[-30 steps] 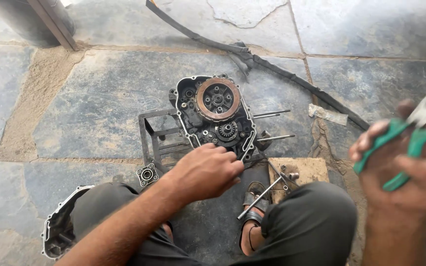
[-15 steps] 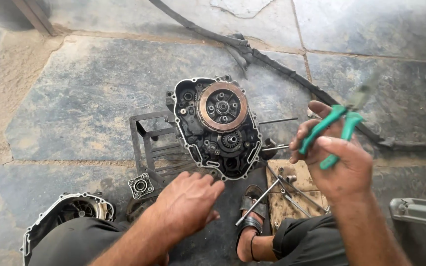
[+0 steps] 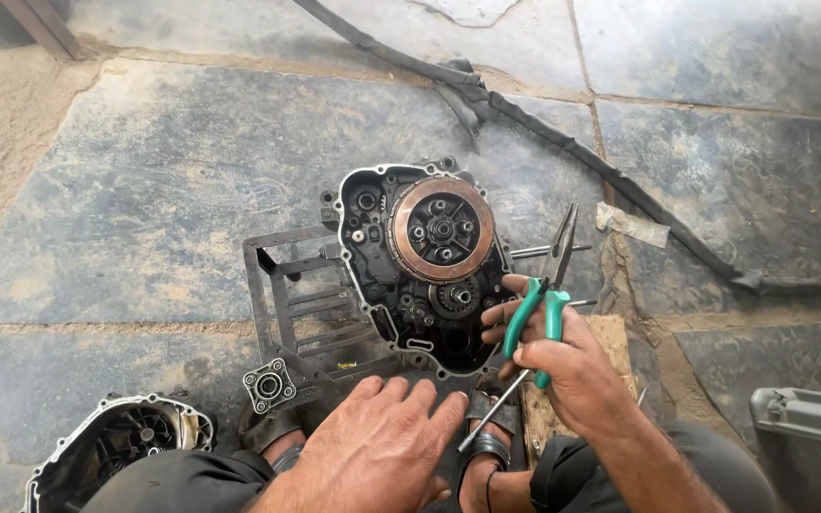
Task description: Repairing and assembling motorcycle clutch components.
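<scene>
- Change since the earlier frames: the right hand (image 3: 563, 366) has travelled in from the far right, where it held the pliers raised and clear, to a position just right of the open engine crankcase (image 3: 420, 266). The tool is now within reach of the lower gear area, so the work in hand has passed from fetching the tool to presenting it.
- Grip, right hand: closed around the green handles of the needle-nose pliers (image 3: 548, 285). The handles sit between the fingers and the palm. The steel nose projects up and away from the grip, its handles a little apart; it holds nothing.
- Crankcase location: immediately left of the right-hand grip, resting on a metal frame stand (image 3: 287, 290) on the stone floor (image 3: 144, 190). The copper-coloured clutch plate (image 3: 441, 230) lies above and left of the grip.
- Left hand (image 3: 382, 446): has drawn back from the crankcase towards the body. It lies palm down, fingers spread and relaxed, gripping nothing, below and left of the pliers grip.
- Below the right-hand grip: a long-shafted tool (image 3: 496, 410) lies slanted beside a wooden block (image 3: 620, 342).
- Far left of both hands: a detached engine cover (image 3: 116, 446) and a small bearing housing (image 3: 269, 385).
</scene>
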